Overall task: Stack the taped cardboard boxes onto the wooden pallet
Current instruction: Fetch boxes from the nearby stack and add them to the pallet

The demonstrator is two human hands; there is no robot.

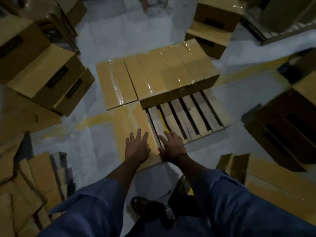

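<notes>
- Box [135,117] set down at near left corner of pallet [189,115]; further boxes [179,71] ranged along far edge.
- Left hand [136,147] flat on box top, fingers spread, clasping nothing.
- Right hand [171,146] laid against box's right edge, fingers straight, clasping nothing.
- Step judged: squaring the placed box.
- Slats exposed at near right corner; next move calls for fetching a floor box [42,74] and seating it flush there.

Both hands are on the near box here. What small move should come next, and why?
Probably lift both hands off the near box: the left hand lies flat on its top, the right hand at its right edge, and it already sits beside the far boxes. Bare pallet slats remain to fill.
</notes>
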